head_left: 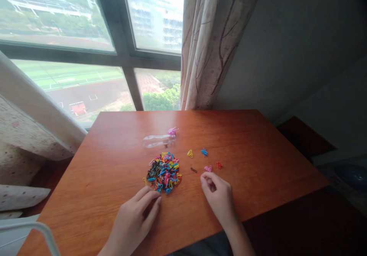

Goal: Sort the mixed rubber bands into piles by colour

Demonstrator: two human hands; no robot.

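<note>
A heap of small coloured rubber bands [163,172] lies in the middle of the table, mixing black, blue, yellow, red and pink. At its near edge is my left hand [137,216], thumb and forefinger closed close to the lowest bands; what they hold, if anything, I cannot make out. To the right, my right hand [218,195] rests low over the wood with its fingertips pinched, and a bit of a red rubber band [197,175] shows at their tip. Just beyond it are a pink cluster [208,168] and a single dark band [194,170].
Behind the heap a clear plastic bottle [157,141] lies on its side, with a pink piece [172,131] at its neck. Small yellow [190,153], blue [204,152] and red clusters [219,165] sit apart on the wooden table [266,153]. A window and curtains stand beyond.
</note>
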